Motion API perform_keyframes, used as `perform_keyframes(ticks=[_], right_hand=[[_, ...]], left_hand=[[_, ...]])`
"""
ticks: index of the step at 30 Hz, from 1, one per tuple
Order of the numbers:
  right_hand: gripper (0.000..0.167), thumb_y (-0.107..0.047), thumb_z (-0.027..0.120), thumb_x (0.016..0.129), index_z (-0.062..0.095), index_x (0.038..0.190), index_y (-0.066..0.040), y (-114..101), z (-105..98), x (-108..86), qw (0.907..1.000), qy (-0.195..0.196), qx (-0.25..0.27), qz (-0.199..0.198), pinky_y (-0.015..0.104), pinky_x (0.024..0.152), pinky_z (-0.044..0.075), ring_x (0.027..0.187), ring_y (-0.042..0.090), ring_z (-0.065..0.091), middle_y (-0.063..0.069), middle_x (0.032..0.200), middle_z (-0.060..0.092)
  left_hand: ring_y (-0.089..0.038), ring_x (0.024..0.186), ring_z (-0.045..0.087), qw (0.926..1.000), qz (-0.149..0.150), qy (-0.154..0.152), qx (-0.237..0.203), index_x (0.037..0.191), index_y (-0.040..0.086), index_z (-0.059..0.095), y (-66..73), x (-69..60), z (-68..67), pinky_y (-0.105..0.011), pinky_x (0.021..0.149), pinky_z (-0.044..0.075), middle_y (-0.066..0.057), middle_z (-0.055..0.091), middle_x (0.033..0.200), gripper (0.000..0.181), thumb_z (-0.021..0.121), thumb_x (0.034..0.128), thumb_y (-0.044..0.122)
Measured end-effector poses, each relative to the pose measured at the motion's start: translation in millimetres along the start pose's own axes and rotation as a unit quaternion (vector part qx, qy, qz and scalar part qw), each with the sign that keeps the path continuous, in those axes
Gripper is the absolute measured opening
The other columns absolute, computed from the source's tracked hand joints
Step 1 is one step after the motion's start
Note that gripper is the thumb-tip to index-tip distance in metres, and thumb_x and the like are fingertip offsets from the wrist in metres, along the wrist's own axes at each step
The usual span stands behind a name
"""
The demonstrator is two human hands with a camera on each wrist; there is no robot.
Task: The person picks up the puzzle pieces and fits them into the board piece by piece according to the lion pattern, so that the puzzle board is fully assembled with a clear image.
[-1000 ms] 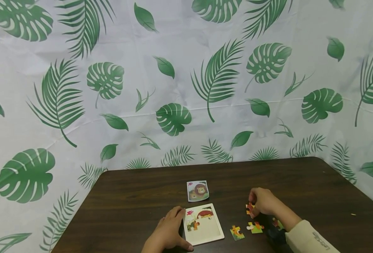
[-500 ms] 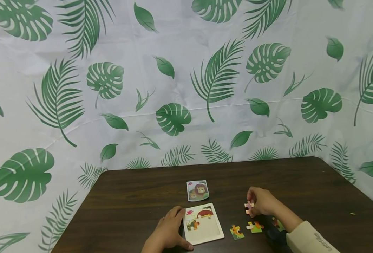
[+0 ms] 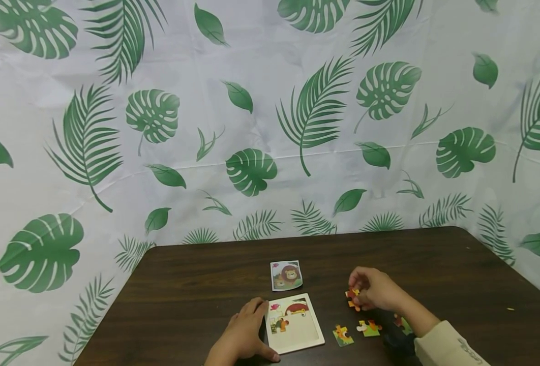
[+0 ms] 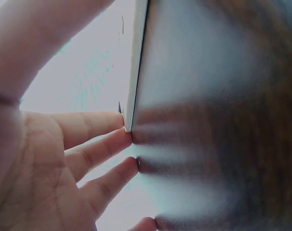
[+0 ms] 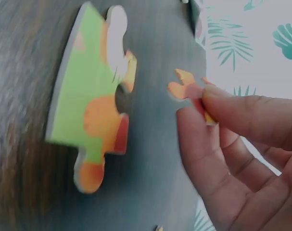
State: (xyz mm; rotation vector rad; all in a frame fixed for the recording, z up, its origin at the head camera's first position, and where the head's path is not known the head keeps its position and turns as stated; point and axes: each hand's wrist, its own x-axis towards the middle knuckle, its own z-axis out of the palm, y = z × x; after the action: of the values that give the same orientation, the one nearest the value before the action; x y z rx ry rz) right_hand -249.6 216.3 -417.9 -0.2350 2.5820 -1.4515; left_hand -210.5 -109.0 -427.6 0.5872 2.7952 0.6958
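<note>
My right hand (image 3: 376, 291) pinches a red and orange puzzle piece (image 3: 352, 299) between thumb and fingers above the table. In the right wrist view, the fingertips cover part of this piece (image 5: 184, 89). My left hand (image 3: 246, 331) lies along the left side of a pale puzzle board (image 3: 299, 341), thumb at its near corner. The left wrist view has fairly straight fingers touching the board's edge (image 4: 134, 72) and the tabletop. Several pieces sit in the board's upper and left parts; its lower right shows bare wood.
Loose on the dark table (image 3: 197, 284) lie an orange-yellow piece (image 3: 342, 336), a green and orange piece (image 3: 369, 328) and a green and red piece (image 3: 402, 324), partly hidden by the right wrist. A lion picture card (image 3: 286, 276) lies behind the board. Leaf-patterned cloth (image 3: 261, 117) hangs behind.
My right hand has moved slightly left with the puzzle piece and turned it in its fingers. The left hand and the board stay in place.
</note>
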Motion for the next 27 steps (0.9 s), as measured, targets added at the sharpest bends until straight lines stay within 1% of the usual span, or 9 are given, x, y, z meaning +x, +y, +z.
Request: perform_keyframes(ticks=[4, 8, 11, 19, 27], right_hand=[[0.028, 0.01, 0.067, 0.073, 0.053, 0.095, 0.0, -3.9, 2.8, 3.0, 0.9996, -0.002, 0.026, -0.01, 0.038, 0.054, 0.053, 0.067, 0.022, 0.059, 0.01, 0.081, 0.052], [0.03, 0.007, 0.069, 0.075, 0.052, 0.099, 0.003, -7.9, 5.8, 5.8, 0.997, -0.018, 0.068, -0.031, 0.04, 0.058, 0.054, 0.072, 0.023, 0.062, 0.012, 0.082, 0.052], [0.032, 0.005, 0.071, 0.075, 0.051, 0.1, 0.005, -12.3, 8.7, 7.4, 0.9946, -0.029, 0.09, -0.044, 0.041, 0.06, 0.054, 0.074, 0.023, 0.063, 0.013, 0.083, 0.053], [0.033, 0.005, 0.071, 0.076, 0.051, 0.102, 0.005, -22.7, 18.8, 12.4, 0.9923, -0.045, 0.103, -0.053, 0.04, 0.061, 0.054, 0.074, 0.023, 0.064, 0.013, 0.085, 0.054], [0.031, 0.006, 0.069, 0.077, 0.051, 0.103, 0.006, -34.3, 33.2, 16.1, 0.9873, -0.067, 0.12, -0.081, 0.041, 0.061, 0.054, 0.074, 0.022, 0.061, 0.014, 0.086, 0.053]], left_hand=[[-0.04, 0.126, 0.03, 1.0, 0.0, -0.002, -0.001, 0.136, 0.002, 0.04, 0.0, 0.3, -0.1, -0.066, 0.09, 0.028, -0.018, 0.035, 0.137, 0.104, 0.087, 0.0531, 0.044], [-0.039, 0.126, 0.03, 1.0, -0.001, -0.003, -0.002, 0.136, 0.002, 0.04, -0.3, 0.5, 0.3, -0.066, 0.09, 0.028, -0.018, 0.035, 0.137, 0.105, 0.087, 0.0529, 0.045], [-0.04, 0.126, 0.031, 1.0, 0.0, -0.004, -0.003, 0.136, 0.002, 0.04, -1.0, 0.8, 0.9, -0.066, 0.09, 0.028, -0.018, 0.035, 0.137, 0.105, 0.087, 0.0528, 0.045], [-0.039, 0.126, 0.03, 1.0, 0.002, -0.005, -0.004, 0.137, 0.002, 0.04, -1.3, 0.5, 0.1, -0.066, 0.09, 0.028, -0.018, 0.035, 0.137, 0.105, 0.087, 0.0531, 0.045], [-0.039, 0.126, 0.031, 1.0, -0.001, -0.008, 0.0, 0.137, 0.003, 0.04, -1.7, 1.6, -0.2, -0.065, 0.09, 0.029, -0.018, 0.035, 0.137, 0.104, 0.086, 0.0539, 0.045]])
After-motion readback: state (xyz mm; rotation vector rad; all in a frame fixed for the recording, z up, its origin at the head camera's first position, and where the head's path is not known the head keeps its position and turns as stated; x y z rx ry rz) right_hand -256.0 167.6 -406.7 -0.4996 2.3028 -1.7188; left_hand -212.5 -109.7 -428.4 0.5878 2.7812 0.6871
